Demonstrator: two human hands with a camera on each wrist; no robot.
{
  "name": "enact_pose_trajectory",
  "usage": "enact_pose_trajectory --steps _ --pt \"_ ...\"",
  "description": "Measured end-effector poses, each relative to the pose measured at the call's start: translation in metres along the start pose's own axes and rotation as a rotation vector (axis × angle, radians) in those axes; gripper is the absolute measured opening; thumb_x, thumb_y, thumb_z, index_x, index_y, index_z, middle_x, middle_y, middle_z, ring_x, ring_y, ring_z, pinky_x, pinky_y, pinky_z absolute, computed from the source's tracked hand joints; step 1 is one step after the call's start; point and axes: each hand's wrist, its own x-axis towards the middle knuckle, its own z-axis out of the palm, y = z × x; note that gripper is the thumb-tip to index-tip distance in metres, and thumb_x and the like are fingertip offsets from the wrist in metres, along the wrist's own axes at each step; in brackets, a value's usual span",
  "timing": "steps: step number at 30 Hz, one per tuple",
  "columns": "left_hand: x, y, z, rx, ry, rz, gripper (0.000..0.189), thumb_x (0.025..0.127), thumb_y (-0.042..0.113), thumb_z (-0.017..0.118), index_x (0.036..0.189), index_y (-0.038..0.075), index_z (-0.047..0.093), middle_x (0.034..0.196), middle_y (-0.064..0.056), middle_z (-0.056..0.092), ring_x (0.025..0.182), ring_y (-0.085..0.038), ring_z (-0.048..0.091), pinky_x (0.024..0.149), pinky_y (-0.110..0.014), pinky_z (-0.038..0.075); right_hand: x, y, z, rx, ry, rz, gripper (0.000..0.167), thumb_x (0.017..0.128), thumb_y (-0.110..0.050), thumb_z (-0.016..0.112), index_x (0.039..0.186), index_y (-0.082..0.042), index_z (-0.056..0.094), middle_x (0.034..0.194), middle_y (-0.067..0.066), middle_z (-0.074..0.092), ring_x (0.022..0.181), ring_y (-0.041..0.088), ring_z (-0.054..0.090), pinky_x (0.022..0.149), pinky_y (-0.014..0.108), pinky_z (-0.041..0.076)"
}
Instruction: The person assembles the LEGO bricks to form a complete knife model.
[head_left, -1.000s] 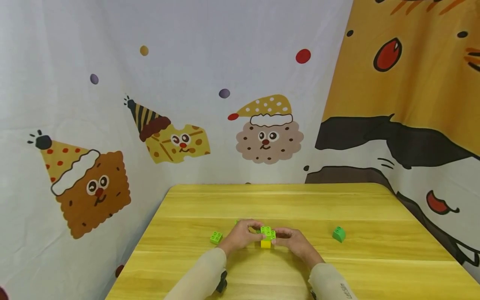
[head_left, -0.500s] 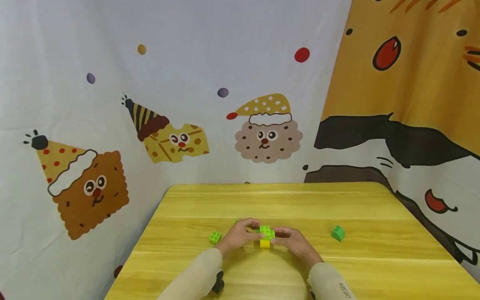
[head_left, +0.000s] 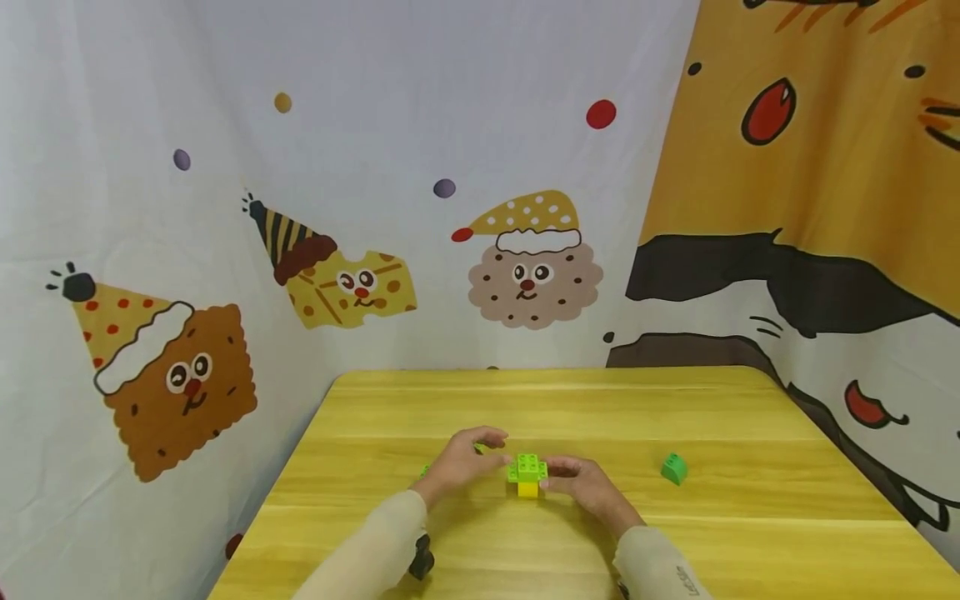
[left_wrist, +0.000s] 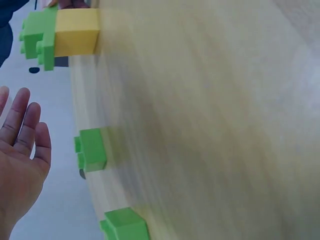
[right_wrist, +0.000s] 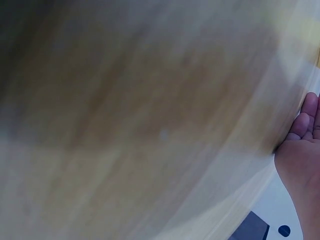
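A small stack of toy building bricks stands on the table in the head view: a yellow block (head_left: 527,490) at the bottom, with light green bricks (head_left: 528,465) on top that jut out to both sides. My right hand (head_left: 588,490) pinches the stack's right side between thumb and fingers. Just left of the stack, apart from it, my left hand (head_left: 461,462) holds nothing; the left wrist view shows its fingers loosely extended. Two loose green bricks lie near it, one brick (left_wrist: 92,150) closer to the stack, another brick (left_wrist: 126,225) farther off; in the head view the hand partly covers both.
A darker green brick with a curved side (head_left: 674,468) lies on the right part of the wooden table (head_left: 720,417). Behind the table's far edge hangs a white cloth (head_left: 375,125) printed with cartoon figures.
My left hand has let go of the stack's left side and moved left, now overlapping the loose green brick there. The right hand stays at the stack.
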Motion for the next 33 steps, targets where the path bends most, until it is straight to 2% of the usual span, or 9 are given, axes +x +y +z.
enact_pose_trajectory --steps 3,8,10,15,19,24,27,33 --pt "0.000 0.000 -0.006 -0.013 0.008 0.021 0.038 0.092 0.035 0.073 0.125 0.018 0.066 0.121 -0.008 0.065 0.115 -0.029 0.056 0.093 -0.043 0.046 0.001 0.001 0.000 -0.003 0.004 0.001 0.053 0.085 -0.025 0.080 0.128 0.001 0.063 0.119 0.012 0.066 0.108 0.026 0.061 0.094 0.046 0.049" --pt "-0.004 0.001 -0.017 -0.014 0.013 0.026 0.039 0.092 0.034 0.072 0.127 0.017 0.065 0.120 0.000 0.065 0.117 -0.029 0.056 0.093 -0.042 0.046 0.003 0.002 0.000 0.004 0.005 -0.002 0.053 0.085 -0.026 0.080 0.128 0.001 0.063 0.120 0.012 0.066 0.109 0.027 0.061 0.094 0.046 0.049" --pt "-0.006 0.000 -0.022 -0.016 0.019 0.025 0.040 0.092 0.034 0.072 0.127 0.016 0.065 0.120 -0.001 0.065 0.117 -0.031 0.055 0.093 -0.044 0.045 0.003 0.002 0.000 0.012 0.000 -0.005 0.053 0.085 -0.025 0.080 0.128 0.002 0.063 0.120 0.012 0.066 0.109 0.027 0.061 0.094 0.045 0.049" --pt "-0.009 -0.007 -0.033 -0.018 0.041 0.017 0.038 0.093 0.029 0.072 0.127 0.015 0.065 0.122 -0.008 0.064 0.117 -0.032 0.055 0.092 -0.044 0.045 0.003 0.001 -0.001 0.023 -0.005 -0.011 0.051 0.085 -0.023 0.080 0.126 0.002 0.064 0.119 0.013 0.066 0.108 0.026 0.061 0.093 0.043 0.049" --pt "-0.012 -0.013 -0.041 -0.007 0.060 0.014 0.035 0.094 0.024 0.071 0.127 0.014 0.065 0.120 -0.005 0.064 0.116 -0.030 0.055 0.091 -0.043 0.046 0.002 0.001 -0.001 0.029 0.000 -0.007 0.049 0.085 -0.021 0.080 0.125 0.002 0.065 0.118 0.013 0.067 0.107 0.026 0.062 0.093 0.043 0.049" --pt "-0.016 -0.019 -0.051 -0.009 0.086 0.007 0.036 0.095 0.019 0.070 0.128 0.008 0.063 0.120 -0.007 0.064 0.115 -0.034 0.054 0.090 -0.046 0.045 0.002 0.002 0.001 0.037 0.004 -0.008 0.046 0.086 -0.017 0.079 0.125 0.003 0.065 0.117 0.013 0.067 0.105 0.024 0.062 0.091 0.042 0.050" --pt "-0.020 -0.023 -0.057 -0.006 0.100 -0.006 0.037 0.094 0.020 0.071 0.128 0.008 0.064 0.120 -0.008 0.064 0.116 -0.036 0.054 0.091 -0.047 0.044 0.001 0.003 0.001 0.041 0.005 -0.007 0.046 0.086 -0.016 0.079 0.125 0.003 0.065 0.117 0.013 0.067 0.105 0.024 0.062 0.090 0.041 0.050" --pt "-0.027 -0.037 -0.068 0.006 0.113 -0.036 0.039 0.093 0.026 0.073 0.128 0.012 0.064 0.124 -0.012 0.063 0.116 -0.031 0.055 0.092 -0.045 0.045 0.000 0.003 0.002 0.024 0.017 0.001 0.046 0.085 -0.017 0.080 0.125 0.001 0.066 0.117 0.012 0.067 0.105 0.024 0.061 0.091 0.042 0.050"
